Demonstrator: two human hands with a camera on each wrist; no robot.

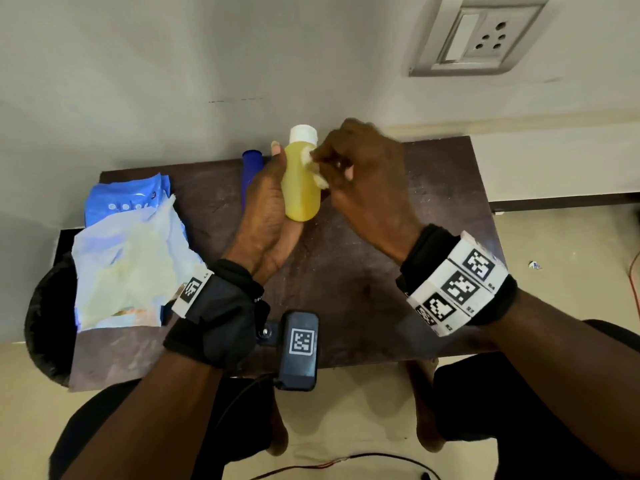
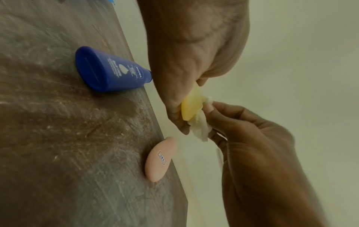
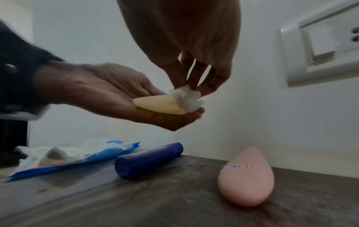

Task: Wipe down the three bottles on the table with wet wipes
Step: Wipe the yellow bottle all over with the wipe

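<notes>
Yellow bottle (image 1: 300,183), white cap (image 1: 303,133), crumpled wipe (image 3: 185,99)

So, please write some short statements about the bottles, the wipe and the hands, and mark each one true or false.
1. The left hand holds the yellow bottle. True.
2. The right hand pinches a wet wipe against the yellow bottle. True.
3. The blue bottle stands upright. False: it lies on its side on the table.
4. The pink bottle is in the right hand. False: it lies on the table.
5. The yellow bottle has a white cap. True.
</notes>
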